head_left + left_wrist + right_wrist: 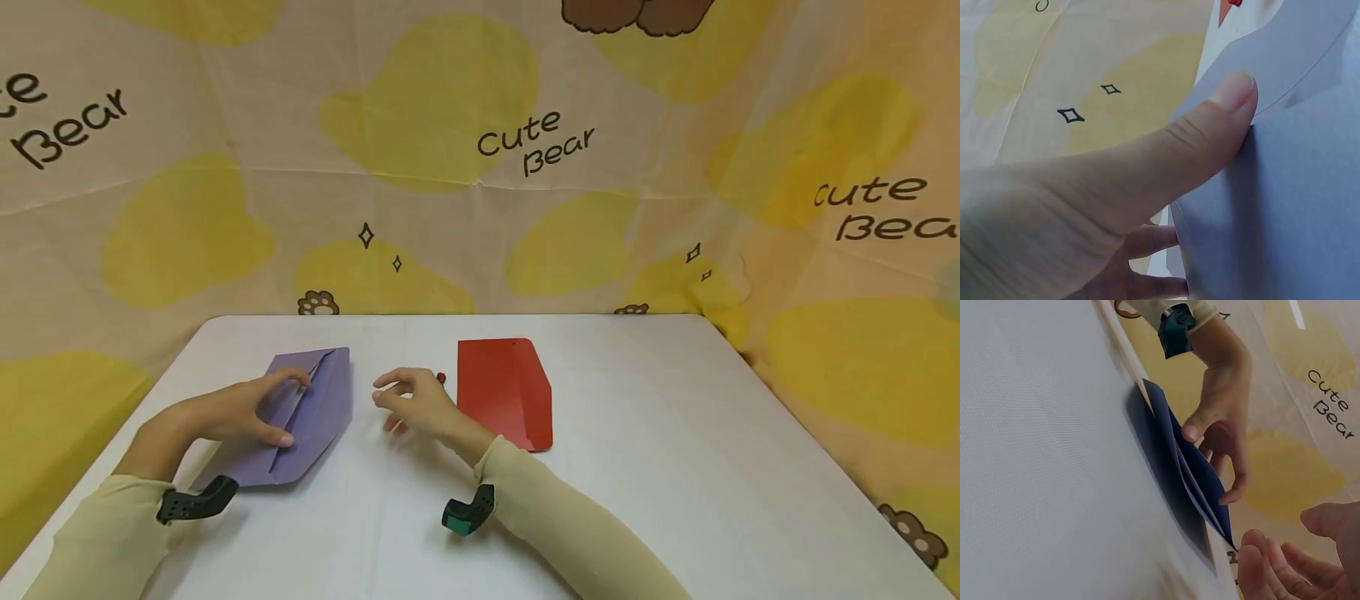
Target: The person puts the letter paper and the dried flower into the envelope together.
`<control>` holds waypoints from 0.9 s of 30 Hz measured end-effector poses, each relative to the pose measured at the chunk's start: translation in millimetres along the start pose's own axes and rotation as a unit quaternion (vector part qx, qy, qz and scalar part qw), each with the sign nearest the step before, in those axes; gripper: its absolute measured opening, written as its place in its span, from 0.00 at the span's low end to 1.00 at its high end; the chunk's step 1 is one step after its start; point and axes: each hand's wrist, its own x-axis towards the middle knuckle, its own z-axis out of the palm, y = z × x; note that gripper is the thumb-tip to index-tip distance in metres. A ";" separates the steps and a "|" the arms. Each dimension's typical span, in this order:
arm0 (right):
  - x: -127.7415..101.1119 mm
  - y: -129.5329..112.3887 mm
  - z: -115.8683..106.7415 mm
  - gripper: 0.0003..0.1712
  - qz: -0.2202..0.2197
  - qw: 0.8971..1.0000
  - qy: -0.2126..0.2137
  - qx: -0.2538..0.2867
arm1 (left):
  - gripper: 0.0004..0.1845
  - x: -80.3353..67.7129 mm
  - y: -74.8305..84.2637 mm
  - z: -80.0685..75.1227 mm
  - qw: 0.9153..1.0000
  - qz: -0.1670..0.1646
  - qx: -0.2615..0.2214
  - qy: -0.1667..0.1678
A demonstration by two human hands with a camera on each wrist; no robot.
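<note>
A folded purple paper [322, 400] lies on the white table [675, 433], left of centre. My left hand [292, 408] lies across its left flap. In the left wrist view the thumb [1229, 100] presses on top of the purple paper [1297, 206] while the other fingers curl under its edge. The right wrist view shows the purple paper's [1172, 456] layers lifted slightly off the table. My right hand [384, 406] hovers just right of the purple paper, its fingers [1272, 562] loosely curled and holding nothing. A folded red paper [501, 392] lies flat to the right of that hand.
A cloth backdrop [480, 167] with yellow patches and "Cute Bear" lettering hangs behind and beside the table. The table's far edge [450, 316] runs close behind both papers. Bare tabletop stretches to the right and toward me.
</note>
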 end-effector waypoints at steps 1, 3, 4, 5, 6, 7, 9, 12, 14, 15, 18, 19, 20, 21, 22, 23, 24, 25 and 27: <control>0.5 -0.8 -1.7 0.18 0.002 1.000 0.001 0.002 | 0.45 0.2 -0.6 -0.4 1.000 0.002 0.001 0.001; 2.0 -2.1 -5.1 0.18 0.004 1.000 0.004 0.008 | 0.44 0.8 -1.7 -1.3 1.000 0.006 0.002 0.002; 2.7 -2.6 -7.0 0.17 0.004 1.000 0.005 0.011 | 0.44 1.1 -2.2 -1.8 1.000 0.009 0.003 0.003; 3.7 -3.0 -9.1 0.17 0.003 1.000 0.007 0.011 | 0.44 1.4 -2.7 -2.3 1.000 0.012 0.003 0.003; 4.5 -3.7 -11.4 0.16 0.003 1.000 0.008 0.012 | 0.44 1.8 -3.3 -2.8 1.000 0.015 0.004 0.004; 5.5 -4.2 -13.7 0.15 0.002 1.000 0.009 0.012 | 0.44 2.2 -3.8 -3.4 1.000 0.016 0.005 0.003; 8.0 -4.6 -18.3 0.15 0.000 1.000 0.012 0.012 | 0.44 3.2 -4.8 -4.5 1.000 0.018 0.005 0.002; 11.2 -5.9 -25.7 0.15 -0.001 1.000 0.019 0.012 | 0.44 4.8 -6.7 -6.5 1.000 0.020 0.004 0.001; 12.6 -7.6 -30.5 0.15 0.001 1.000 0.027 0.012 | 0.44 6.0 -8.1 -7.9 1.000 0.023 0.005 0.002; 13.4 -8.4 -32.9 0.15 0.003 0.999 0.032 0.011 | 0.44 6.7 -8.9 -8.6 1.000 0.025 0.003 0.003; 15.1 -10.8 -39.8 0.16 0.010 0.999 0.046 0.008 | 0.44 8.6 -11.1 -10.6 1.000 0.029 0.005 0.003; 15.7 -11.6 -42.0 0.16 0.015 0.999 0.050 0.007 | 0.44 9.2 -11.7 -11.1 1.000 0.031 0.005 0.003; 16.5 -11.8 -44.3 0.17 0.018 0.998 0.052 0.006 | 0.43 9.6 -12.2 -11.6 0.999 0.032 0.004 0.003; 17.5 -11.7 -46.6 0.17 0.022 0.998 0.054 0.006 | 0.43 10.1 -12.8 -12.0 0.999 0.032 0.004 0.003; 18.2 -11.6 -48.8 0.17 0.027 0.998 0.055 0.005 | 0.43 10.7 -13.3 -12.4 0.999 0.032 0.005 0.003; 18.6 -11.7 -51.0 0.17 0.033 0.998 0.055 0.006 | 0.43 11.3 -13.8 -12.7 0.999 0.033 0.005 0.002; 19.5 -11.3 -53.2 0.17 0.038 0.998 0.054 0.006 | 0.44 11.9 -14.4 -12.9 0.999 0.033 0.006 0.003; 20.0 -11.0 -55.4 0.18 0.043 0.998 0.054 0.007 | 0.44 12.5 -15.0 -13.1 0.999 0.032 0.007 0.002; 21.7 -9.7 -59.5 0.18 0.049 0.997 0.055 0.005 | 0.44 13.9 -16.5 -13.5 0.999 0.032 0.007 0.001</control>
